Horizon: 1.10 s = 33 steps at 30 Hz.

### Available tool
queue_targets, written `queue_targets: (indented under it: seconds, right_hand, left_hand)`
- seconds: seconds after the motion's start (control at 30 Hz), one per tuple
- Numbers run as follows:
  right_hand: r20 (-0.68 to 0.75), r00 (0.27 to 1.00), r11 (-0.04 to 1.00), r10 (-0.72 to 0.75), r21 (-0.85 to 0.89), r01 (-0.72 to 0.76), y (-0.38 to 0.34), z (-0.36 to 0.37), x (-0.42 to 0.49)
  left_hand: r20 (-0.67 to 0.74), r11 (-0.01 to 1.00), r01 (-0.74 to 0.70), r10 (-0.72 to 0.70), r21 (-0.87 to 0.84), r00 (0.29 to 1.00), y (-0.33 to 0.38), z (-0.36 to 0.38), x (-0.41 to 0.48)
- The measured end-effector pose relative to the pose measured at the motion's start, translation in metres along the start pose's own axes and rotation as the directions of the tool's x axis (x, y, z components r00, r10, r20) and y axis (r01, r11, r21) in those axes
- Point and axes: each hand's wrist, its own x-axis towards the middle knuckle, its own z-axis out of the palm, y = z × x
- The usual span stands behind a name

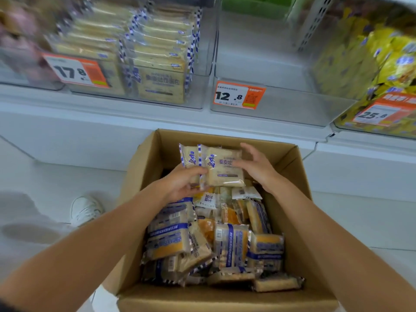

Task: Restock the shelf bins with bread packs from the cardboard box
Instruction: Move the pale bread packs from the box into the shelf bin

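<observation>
**Two packs lifted over the open box, below the shelf bins**

Cardboard box (pixel 144 163) sits on the floor (pixel 45 181), flaps open, far rim just under the shelf (pixel 90 104) edge. Left hand (pixel 180 183) pinches two bread packs (pixel 221 173) by their lower corner, above the box's far half. Right hand (pixel 256 167) has fingers spread wide, thumb touching the front pack's right edge. Box holds a loose pile of wrapped packs (pixel 229 244). Left bin (pixel 202 93) holds upright rows of the same bread. Middle bin (pixel 292 106) shows a bare white bottom. Right bin (pixel 382 130) holds yellow packs (pixel 360 64). White shoe (pixel 85 210) is left of the box.
</observation>
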Motion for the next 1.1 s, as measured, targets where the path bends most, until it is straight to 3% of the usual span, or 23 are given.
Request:
queue_targets:
  seconds: [0.13,0.23,0.3,0.43,0.57,0.7,0.8,0.87,0.93,1.0,1.1]
  right_hand:
    - [0.138,0.980,0.966,-0.145,-0.194,0.170,-0.006,-0.002,0.000]
    - [0.198,0.969,0.970,-0.149,-0.161,0.182,-0.027,0.003,-0.002]
    - [0.195,0.969,0.965,-0.153,-0.180,0.189,-0.041,0.006,-0.003]
    - [0.182,0.956,0.834,-0.229,-0.471,0.289,-0.081,0.008,-0.012]
    - [0.213,0.942,0.834,-0.258,-0.442,0.329,-0.143,0.010,-0.028]
    - [0.068,0.941,0.775,-0.331,-0.550,0.313,-0.203,0.013,-0.039]
    - [-0.091,0.906,0.721,-0.414,-0.640,0.266,-0.236,0.017,-0.034]
    - [-0.236,0.846,0.735,-0.477,-0.635,0.238,-0.253,0.018,-0.030]
    - [-0.341,0.780,0.727,-0.525,-0.656,0.203,-0.265,0.020,-0.024]
    - [-0.374,0.721,0.677,-0.583,-0.715,0.177,-0.273,0.025,-0.016]
    - [-0.358,0.657,0.557,-0.664,-0.823,0.114,-0.280,0.033,-0.003]
  left_hand:
    - [0.101,0.999,0.021,-0.025,0.043,0.995,0.021,-0.013,-0.014]
    - [0.239,0.997,0.046,-0.061,0.067,0.969,0.043,-0.017,-0.027]
    - [0.304,0.985,0.005,-0.058,0.170,0.951,0.059,-0.019,-0.034]
    - [0.314,0.924,-0.115,-0.006,0.365,0.949,0.095,-0.023,-0.047]
    - [0.372,0.859,-0.237,0.059,0.454,0.926,0.143,-0.025,-0.068]
    - [0.379,0.756,-0.377,0.184,0.535,0.907,0.197,-0.025,-0.083]
    - [0.339,0.589,-0.542,0.427,0.599,0.838,0.237,-0.030,-0.082]
    - [0.296,0.421,-0.602,0.594,0.678,0.748,0.261,-0.040,-0.077]
    - [0.319,0.246,-0.610,0.673,0.753,0.667,0.279,-0.052,-0.070]
    - [0.371,0.070,-0.537,0.648,0.841,0.665,0.293,-0.062,-0.058]
    - [0.374,-0.222,-0.301,0.558,0.928,0.741,0.296,-0.077,-0.030]
